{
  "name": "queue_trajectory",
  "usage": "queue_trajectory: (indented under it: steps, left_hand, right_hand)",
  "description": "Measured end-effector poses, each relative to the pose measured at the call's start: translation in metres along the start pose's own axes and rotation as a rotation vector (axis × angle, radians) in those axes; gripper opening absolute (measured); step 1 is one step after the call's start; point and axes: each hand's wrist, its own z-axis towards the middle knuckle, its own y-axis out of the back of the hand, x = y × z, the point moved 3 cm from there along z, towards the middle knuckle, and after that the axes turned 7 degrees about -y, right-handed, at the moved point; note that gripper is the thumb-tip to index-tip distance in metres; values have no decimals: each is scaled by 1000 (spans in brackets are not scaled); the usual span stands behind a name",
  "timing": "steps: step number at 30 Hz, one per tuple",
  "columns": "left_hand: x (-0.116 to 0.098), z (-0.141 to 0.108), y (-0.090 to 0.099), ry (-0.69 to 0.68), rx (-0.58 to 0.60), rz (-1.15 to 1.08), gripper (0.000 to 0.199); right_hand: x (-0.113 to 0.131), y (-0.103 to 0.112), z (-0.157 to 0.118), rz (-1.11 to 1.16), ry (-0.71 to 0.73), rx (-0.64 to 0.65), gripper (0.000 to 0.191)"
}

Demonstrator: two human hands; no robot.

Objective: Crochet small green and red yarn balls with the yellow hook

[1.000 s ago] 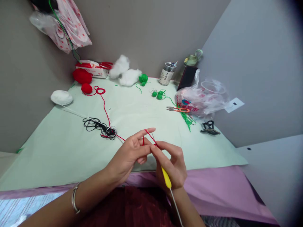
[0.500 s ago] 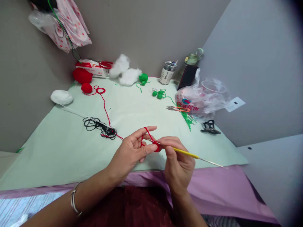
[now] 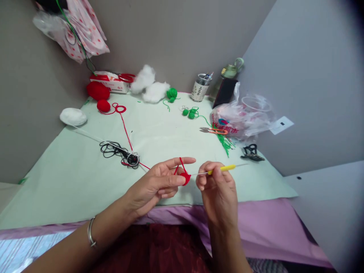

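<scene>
A small piece of red crochet work [image 3: 185, 178] is pinched between the thumb and fingers of my left hand [image 3: 159, 180]. Red yarn [image 3: 182, 165] loops over its outstretched index finger and runs down to the piece. My right hand [image 3: 218, 185] grips a crochet hook [image 3: 223, 169] by its yellow handle. The thin metal shaft points left, and its tip meets the edge of the red piece. The yarn trails left past a tangle of black cord [image 3: 113, 150] towards red yarn balls [image 3: 98, 91] at the back left.
White yarn [image 3: 73, 116] lies at the left. Stuffing [image 3: 156, 92], green crocheted balls [image 3: 191, 113] and a pen jar [image 3: 200, 88] stand along the back. Thread snips [image 3: 213, 131], a plastic bag [image 3: 241, 119], a phone [image 3: 225, 93] and a black hair claw [image 3: 252, 152] are at the right.
My right hand has drawn the hook away to the right, and a gap has opened between my hands. The left index finger has lowered and points further right.
</scene>
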Motion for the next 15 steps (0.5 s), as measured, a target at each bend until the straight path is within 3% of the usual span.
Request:
queue_trajectory:
  steps: [2,6,10,15]
  left_hand:
    - [1,1,-2,-44,-21,24,42]
    - [3,1,-5,-131,-117,141,49]
    - [2,0,-7,-144,-136,145,52]
    - [0,0,-4,-84,-114,84,63]
  right_hand:
    - [-4,-3,-1,28,-25,33,19]
    - [-10,-8,-6,-81,81,31,16]
    - [-11,-8,-9,-135,142,27,17]
    - [-9,-7,-7,-74,115,42,15]
